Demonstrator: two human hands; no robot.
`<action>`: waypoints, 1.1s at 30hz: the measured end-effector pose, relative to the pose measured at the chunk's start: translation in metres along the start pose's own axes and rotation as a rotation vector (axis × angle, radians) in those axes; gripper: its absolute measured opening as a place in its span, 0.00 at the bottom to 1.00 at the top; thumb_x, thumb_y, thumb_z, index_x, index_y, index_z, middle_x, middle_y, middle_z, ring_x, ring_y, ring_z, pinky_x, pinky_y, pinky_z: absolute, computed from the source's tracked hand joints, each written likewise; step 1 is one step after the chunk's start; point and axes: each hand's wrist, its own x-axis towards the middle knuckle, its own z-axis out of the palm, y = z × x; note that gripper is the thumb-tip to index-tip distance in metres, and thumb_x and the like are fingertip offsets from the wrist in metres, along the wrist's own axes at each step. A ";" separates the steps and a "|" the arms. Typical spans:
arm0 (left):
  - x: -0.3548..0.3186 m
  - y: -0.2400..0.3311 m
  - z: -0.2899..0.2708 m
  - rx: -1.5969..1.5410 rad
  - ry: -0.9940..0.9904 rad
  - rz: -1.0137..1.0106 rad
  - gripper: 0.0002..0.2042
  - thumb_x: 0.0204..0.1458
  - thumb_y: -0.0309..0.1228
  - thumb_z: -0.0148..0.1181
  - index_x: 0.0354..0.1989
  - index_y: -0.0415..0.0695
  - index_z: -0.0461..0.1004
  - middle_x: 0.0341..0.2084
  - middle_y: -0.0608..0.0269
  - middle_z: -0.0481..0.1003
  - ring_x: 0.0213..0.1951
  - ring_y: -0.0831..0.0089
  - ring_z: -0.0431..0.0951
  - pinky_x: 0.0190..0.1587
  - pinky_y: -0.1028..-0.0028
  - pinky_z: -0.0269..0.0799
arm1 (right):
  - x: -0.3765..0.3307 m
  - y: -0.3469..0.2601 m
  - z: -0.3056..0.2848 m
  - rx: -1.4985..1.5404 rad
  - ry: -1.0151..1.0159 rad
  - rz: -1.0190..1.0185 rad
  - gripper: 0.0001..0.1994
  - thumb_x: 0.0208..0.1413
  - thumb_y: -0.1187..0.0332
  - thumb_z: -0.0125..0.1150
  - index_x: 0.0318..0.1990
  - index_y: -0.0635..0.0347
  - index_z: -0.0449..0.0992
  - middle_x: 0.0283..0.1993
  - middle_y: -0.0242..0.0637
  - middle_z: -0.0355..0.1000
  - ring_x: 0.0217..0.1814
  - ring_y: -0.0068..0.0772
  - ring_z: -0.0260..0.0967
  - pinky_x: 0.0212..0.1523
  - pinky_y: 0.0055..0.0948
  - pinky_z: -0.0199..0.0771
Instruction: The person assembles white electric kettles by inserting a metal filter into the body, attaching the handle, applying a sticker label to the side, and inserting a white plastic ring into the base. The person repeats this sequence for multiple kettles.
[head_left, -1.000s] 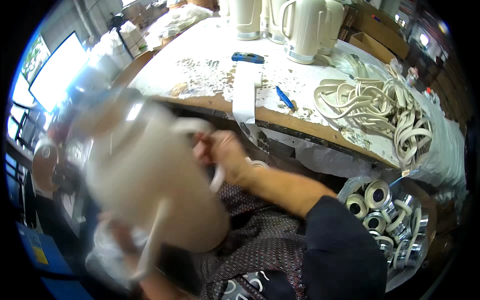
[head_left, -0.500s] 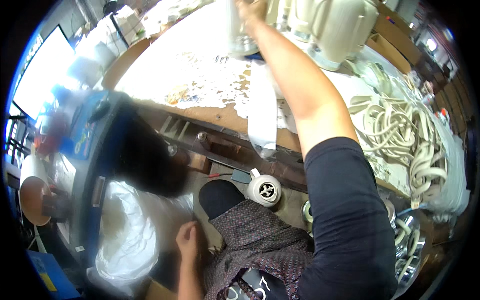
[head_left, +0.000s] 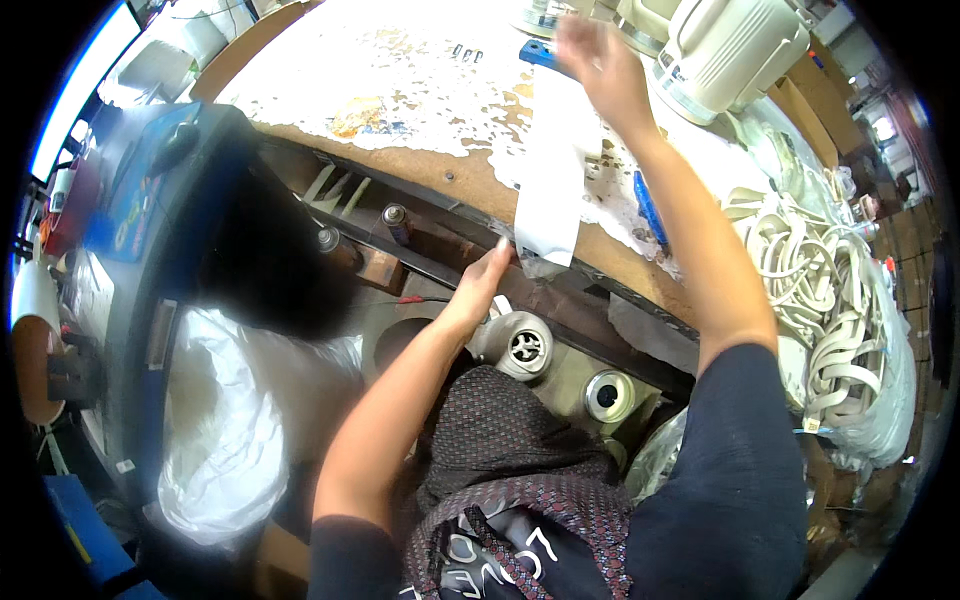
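Standing just R of R grip [head_left: 606,72]: cream kettle [head_left: 735,52]

On the right of the table [head_left: 400,156], a tangle of cream-coloured loops [head_left: 775,240] lies by a translucent plastic bag [head_left: 893,385]; beyond it stands an open cardboard box [head_left: 832,115]. A slim blue pen-like tool [head_left: 648,208] rests near the table's front edge. Below, a small can [head_left: 397,222] stands upright. To the left are a dark blue-and-black machine [head_left: 150,190], a crumpled white bag [head_left: 215,450] and a bright screen [head_left: 85,85].
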 end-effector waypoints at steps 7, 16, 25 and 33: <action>0.000 0.034 0.028 -0.217 0.101 0.094 0.21 0.61 0.48 0.51 0.28 0.42 0.77 0.21 0.72 0.72 0.22 0.85 0.66 0.26 0.81 0.60 | -0.163 -0.082 -0.058 -0.138 -0.434 -0.125 0.11 0.42 0.69 0.69 0.36 0.56 0.79 0.40 0.32 0.75 0.43 0.37 0.71 0.45 0.32 0.72; -0.005 0.033 0.033 0.013 0.213 -0.019 0.14 0.59 0.37 0.57 0.28 0.38 0.77 0.18 0.72 0.69 0.20 0.85 0.65 0.22 0.80 0.58 | -0.183 -0.069 -0.052 -0.333 -0.293 -0.543 0.09 0.44 0.70 0.59 0.35 0.54 0.79 0.37 0.30 0.73 0.40 0.32 0.71 0.45 0.36 0.71; -0.015 0.028 0.020 0.302 0.366 0.278 0.18 0.59 0.40 0.56 0.34 0.32 0.78 0.21 0.64 0.74 0.26 0.78 0.72 0.31 0.76 0.69 | -0.265 -0.126 -0.091 0.180 -0.401 -0.476 0.08 0.38 0.73 0.63 0.30 0.50 0.79 0.29 0.28 0.72 0.36 0.33 0.72 0.48 0.41 0.71; -0.205 0.016 -0.006 -0.039 -0.149 0.367 0.29 0.54 0.55 0.57 0.47 0.36 0.75 0.41 0.58 0.77 0.46 0.74 0.75 0.50 0.73 0.69 | -0.272 -0.219 -0.067 1.008 -0.269 0.891 0.07 0.54 0.79 0.62 0.40 0.64 0.76 0.39 0.30 0.75 0.41 0.22 0.72 0.45 0.24 0.71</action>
